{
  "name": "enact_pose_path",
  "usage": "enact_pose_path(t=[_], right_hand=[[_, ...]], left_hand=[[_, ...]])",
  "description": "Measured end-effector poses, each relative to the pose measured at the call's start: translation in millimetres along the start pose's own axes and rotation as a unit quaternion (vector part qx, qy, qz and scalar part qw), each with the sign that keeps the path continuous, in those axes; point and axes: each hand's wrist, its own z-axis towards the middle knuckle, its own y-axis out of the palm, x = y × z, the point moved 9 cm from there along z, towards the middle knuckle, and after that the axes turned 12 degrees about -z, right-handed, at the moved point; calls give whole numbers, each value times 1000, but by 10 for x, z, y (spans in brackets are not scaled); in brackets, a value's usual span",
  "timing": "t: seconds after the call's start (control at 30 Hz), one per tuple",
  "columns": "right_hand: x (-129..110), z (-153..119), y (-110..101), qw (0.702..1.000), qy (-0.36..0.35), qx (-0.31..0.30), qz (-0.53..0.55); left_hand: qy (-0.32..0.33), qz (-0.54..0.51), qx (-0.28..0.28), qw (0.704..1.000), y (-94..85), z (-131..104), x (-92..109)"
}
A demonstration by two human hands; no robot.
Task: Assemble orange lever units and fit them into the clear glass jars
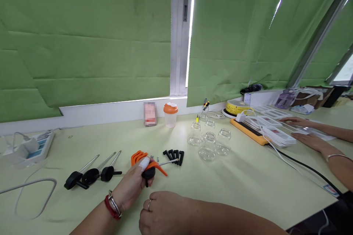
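My left hand (135, 180) is closed around a round black cap (149, 173) with a thin metal rod pointing right. An orange lever (160, 168) sits on this piece, slanting down to the right. Just below it, my right hand (162, 211) is curled with its back toward me; anything inside is hidden. Left of my hands lie three similar black caps with metal rods (107, 173). Beyond my left hand are loose orange levers (138, 156), tiny metal parts (152, 157) and several short black tubes (176, 156), partly behind the rod.
Several clear glass jars (207, 150) stand right of centre. An orange-lidded cup (170, 115) is by the wall. A power strip (249, 132) and white trays (278, 136) lie at right, near another person's hands (309, 139). A white cable (41, 180) loops at left.
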Motion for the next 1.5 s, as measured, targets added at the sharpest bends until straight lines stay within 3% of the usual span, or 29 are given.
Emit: enact_pose_path(t=[0.3, 0.43, 0.5, 0.63, 0.73, 0.83, 1.07, 1.4, 1.5], right_hand=[[-49, -47, 46, 999, -7, -13, 38], [239, -66, -157, 981, 82, 53, 168], [569, -140, -291, 934, 192, 116, 277], [1245, -602, -309, 755, 461, 249, 395], [1433, -849, -89, 641, 550, 279, 457], [1442, -880, 116, 586, 573, 265, 508], [1377, -830, 199, 538, 589, 258, 545], [1350, -818, 375, 525, 592, 228, 568], [1332, -796, 401, 534, 579, 208, 580]], left_hand=[[-68, -54, -33, 996, 138, -31, -223], [-116, -79, -26, 990, 142, -81, -307], [-116, -91, -43, 988, 189, -92, -315], [-84, -87, -74, 990, 262, -68, -321], [-103, -71, -82, 989, 282, -69, -406], [-109, -69, -87, 988, 302, -84, -431], [-109, -74, -82, 988, 319, -99, -426], [-105, -91, -94, 986, 348, -97, -422], [-111, -84, -92, 986, 359, -101, -417]])
